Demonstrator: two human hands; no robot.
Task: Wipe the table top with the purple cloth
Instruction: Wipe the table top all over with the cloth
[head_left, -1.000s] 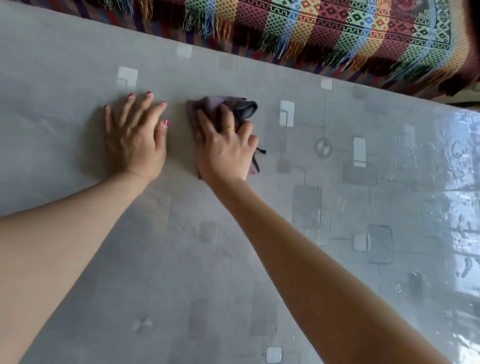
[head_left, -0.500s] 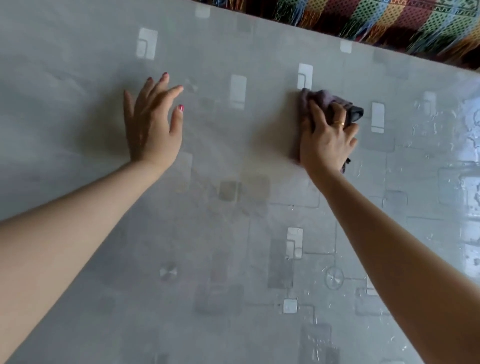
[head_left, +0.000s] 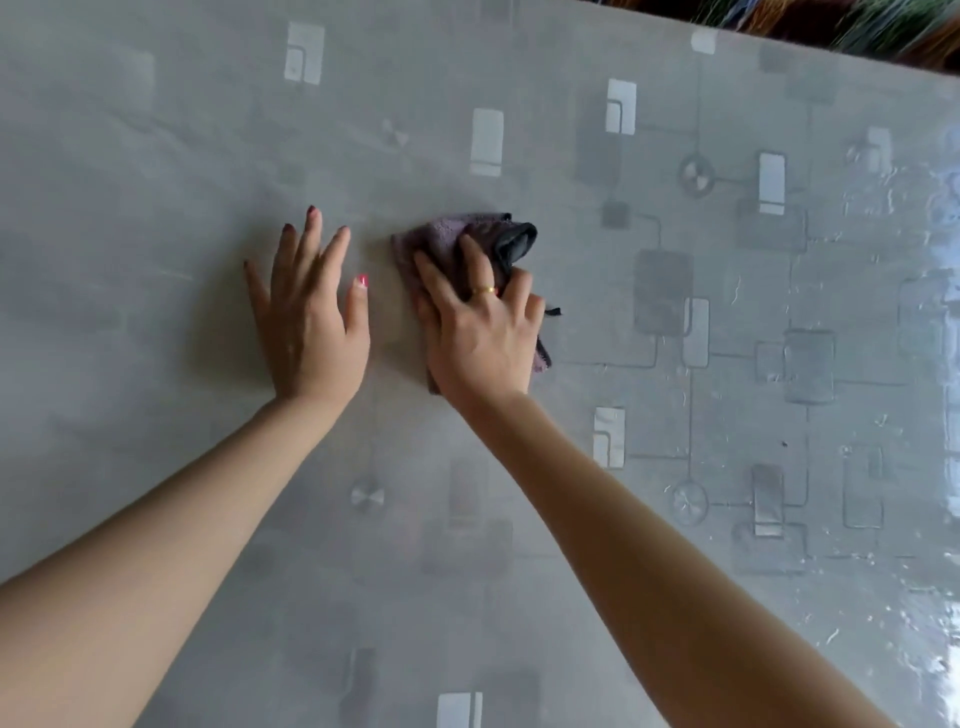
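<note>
Resting flat at the left of the scene, your left hand (head_left: 311, 322) lies palm down on the glossy grey table top (head_left: 156, 156), which is printed with pale and dark rounded rectangles joined by thin lines. Its fingers (head_left: 311, 244) are spread and stretched out straight, holding nothing, and the nails are painted red. The thumb points toward the crumpled purple terry cloth (head_left: 441, 234), which lies just to the right of that hand, with a narrow strip of bare table between the thumb tip and the cloth's left edge.

Your right hand (head_left: 480, 343) sits on top of the cloth, pressing it down onto the table with the fingers laid over it and slightly curled; it is bearing on the cloth rather than closed in a fist around it. A gold ring (head_left: 484, 291) shows on one finger. The cloth pokes out beyond the fingertips on the far side of the hand, where a dark, nearly black fold (head_left: 519, 241) of it bunches up, and a small purple corner also shows past the right edge of the palm.

To the right of the cloth the table top shines with bright reflected light. Beyond the cloth, at the far right corner, a strip of blurred, multicoloured woven fabric (head_left: 831, 26) shows past the table's edge.
</note>
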